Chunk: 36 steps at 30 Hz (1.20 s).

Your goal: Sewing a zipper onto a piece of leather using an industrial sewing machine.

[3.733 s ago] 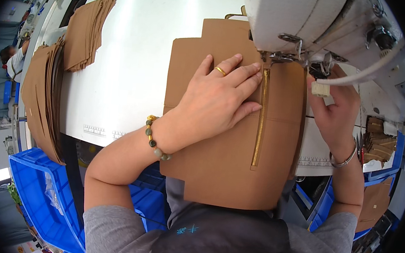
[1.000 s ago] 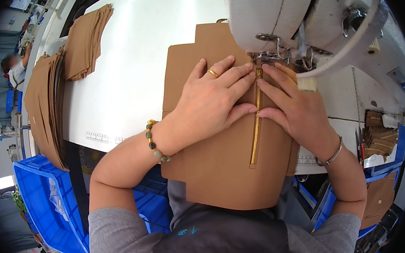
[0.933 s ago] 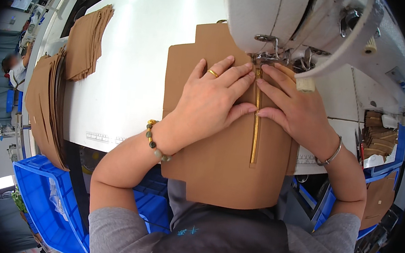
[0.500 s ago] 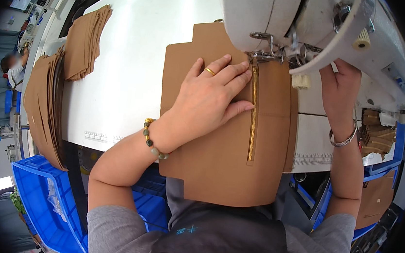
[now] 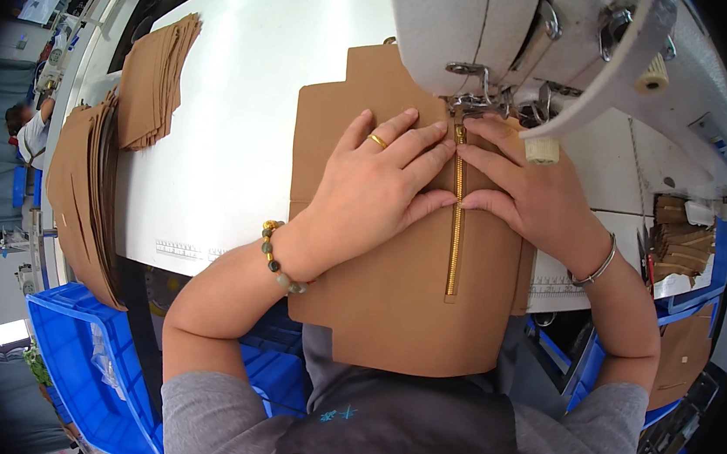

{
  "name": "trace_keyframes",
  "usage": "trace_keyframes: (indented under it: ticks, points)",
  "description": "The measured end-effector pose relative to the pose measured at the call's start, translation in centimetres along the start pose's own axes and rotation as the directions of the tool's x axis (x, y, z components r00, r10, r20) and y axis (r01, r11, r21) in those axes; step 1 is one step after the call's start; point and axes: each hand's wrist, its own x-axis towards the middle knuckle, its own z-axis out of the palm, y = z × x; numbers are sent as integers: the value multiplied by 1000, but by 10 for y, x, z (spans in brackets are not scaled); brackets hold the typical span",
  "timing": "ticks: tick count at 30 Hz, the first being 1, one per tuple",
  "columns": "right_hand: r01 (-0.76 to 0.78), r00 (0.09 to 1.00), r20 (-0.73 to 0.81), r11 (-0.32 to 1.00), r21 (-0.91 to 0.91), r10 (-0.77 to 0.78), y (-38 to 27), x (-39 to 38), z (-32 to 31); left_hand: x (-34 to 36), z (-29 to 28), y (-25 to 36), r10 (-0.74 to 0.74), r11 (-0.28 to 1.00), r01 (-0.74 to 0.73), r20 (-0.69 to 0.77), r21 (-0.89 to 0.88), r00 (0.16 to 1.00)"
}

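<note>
A white sewing machine (image 5: 505, 30) is looming just beyond the fingertips, with stacks of brown cut pieces (image 5: 155, 76) lying well to the left on the white counter (image 5: 242, 128) above blue bins (image 5: 80, 349). The left hand (image 5: 376, 184) and right hand (image 5: 532, 199) are pressing flat, fingers (image 5: 415, 144) spread and gripping nothing, on a brown panel (image 5: 399, 309). Its gold zipper (image 5: 455, 227) is running between the fingertips toward the needle.

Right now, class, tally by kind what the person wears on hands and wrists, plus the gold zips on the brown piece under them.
Gold finger ring: 1
Green-and-amber beaded bracelet: 1
Thin silver bangle: 1
Gold metal zip on the brown panel: 1
Total: 4
</note>
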Motion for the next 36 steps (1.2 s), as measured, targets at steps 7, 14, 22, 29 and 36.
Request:
trace_keyframes:
  ticks: [7,14,22,29,36]
  points:
    - [-5,997,76,1000,-11,6,-4,-1,-1,0,-3,0,18,999,-18,14,-30,1000]
    - [-18,998,62,1000,-24,20,-4,1,1,3,-2,-2,15,999,-15,4,-37,1000]
    - [-34,997,67,998,-58,38,-1,2,2,7,1,-7,-4,998,4,1,-59,1000]
    - [-33,998,54,996,-77,38,1,2,3,9,3,-10,-1,997,0,-18,-72,1000]
    - [-32,998,45,996,-84,36,3,3,5,11,5,-12,0,996,-4,-40,-86,999]
